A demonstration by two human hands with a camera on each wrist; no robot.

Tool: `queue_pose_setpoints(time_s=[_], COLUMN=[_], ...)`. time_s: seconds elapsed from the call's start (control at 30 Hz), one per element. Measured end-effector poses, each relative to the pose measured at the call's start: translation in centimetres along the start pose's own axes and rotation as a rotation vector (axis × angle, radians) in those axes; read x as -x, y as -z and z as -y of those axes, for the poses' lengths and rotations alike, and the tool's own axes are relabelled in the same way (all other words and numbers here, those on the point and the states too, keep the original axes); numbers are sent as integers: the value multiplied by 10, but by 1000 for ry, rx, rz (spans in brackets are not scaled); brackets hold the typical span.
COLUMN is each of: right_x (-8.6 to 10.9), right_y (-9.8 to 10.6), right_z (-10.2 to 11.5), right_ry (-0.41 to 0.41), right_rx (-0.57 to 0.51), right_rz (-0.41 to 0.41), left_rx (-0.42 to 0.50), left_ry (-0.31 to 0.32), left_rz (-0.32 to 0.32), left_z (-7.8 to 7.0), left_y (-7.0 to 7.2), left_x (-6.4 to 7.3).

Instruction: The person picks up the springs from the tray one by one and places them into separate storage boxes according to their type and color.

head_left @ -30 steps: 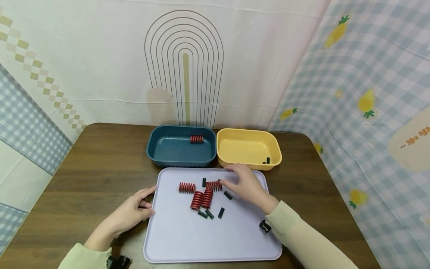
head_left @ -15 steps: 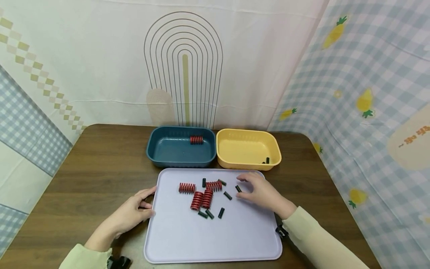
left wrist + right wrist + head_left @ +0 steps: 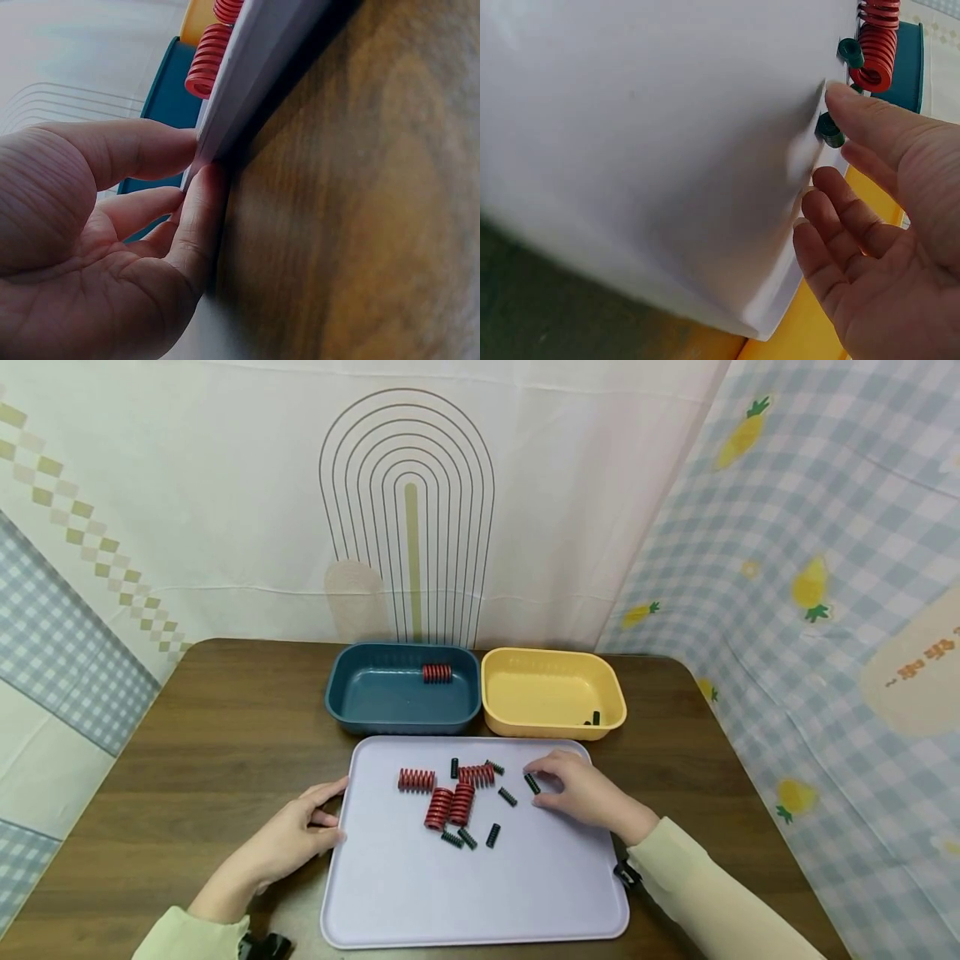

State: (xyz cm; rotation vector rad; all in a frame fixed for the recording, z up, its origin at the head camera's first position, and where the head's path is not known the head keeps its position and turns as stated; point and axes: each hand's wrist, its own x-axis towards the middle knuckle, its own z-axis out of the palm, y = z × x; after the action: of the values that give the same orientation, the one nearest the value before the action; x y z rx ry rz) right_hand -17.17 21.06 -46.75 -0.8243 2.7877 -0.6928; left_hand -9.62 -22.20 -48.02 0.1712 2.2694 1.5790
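Observation:
My right hand (image 3: 581,789) is at the tray's upper right, thumb and index finger on either side of a small dark green spring (image 3: 532,783). In the right wrist view that green spring (image 3: 830,130) lies just below the thumb tip, the other fingers loosely bent. My left hand (image 3: 288,835) touches the left edge of the pale lilac tray (image 3: 397,893) with thumb and fingertips; the left wrist view shows them against the tray's rim (image 3: 214,124). Several thick red springs (image 3: 439,808) and more small green springs (image 3: 492,836) lie around the tray's middle.
Behind the tray stand a dark blue bin (image 3: 367,702) with a red spring (image 3: 437,673) inside, and a yellow bin (image 3: 540,693) with small dark springs (image 3: 596,718) in its near right corner. The brown wooden table (image 3: 247,727) carries everything.
My right hand has moved right and toward me, from beside a red spring and a green one at the tray's upper middle to the rightmost green spring. The left hand stays at the tray's edge.

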Motion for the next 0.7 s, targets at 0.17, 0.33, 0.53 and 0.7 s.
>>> queue_pose_setpoints(time_s=[0.17,0.33,0.53,0.7], right_x=[-1,-2,-3,-4], right_y=[-2,-2,-2,-1], right_z=[1,3,4,4], right_ry=[-37,-38,-57,-98], right_rx=[15,29,29,-44], right_rz=[11,5,1,-30], left_rx=[3,13,6,12], left_ry=[2,6,6,11], left_rz=[4,5,-3,-1], left_z=[0,0,-1,0], left_y=[0,0,0,0], left_x=[-1,-1,-1,-1])
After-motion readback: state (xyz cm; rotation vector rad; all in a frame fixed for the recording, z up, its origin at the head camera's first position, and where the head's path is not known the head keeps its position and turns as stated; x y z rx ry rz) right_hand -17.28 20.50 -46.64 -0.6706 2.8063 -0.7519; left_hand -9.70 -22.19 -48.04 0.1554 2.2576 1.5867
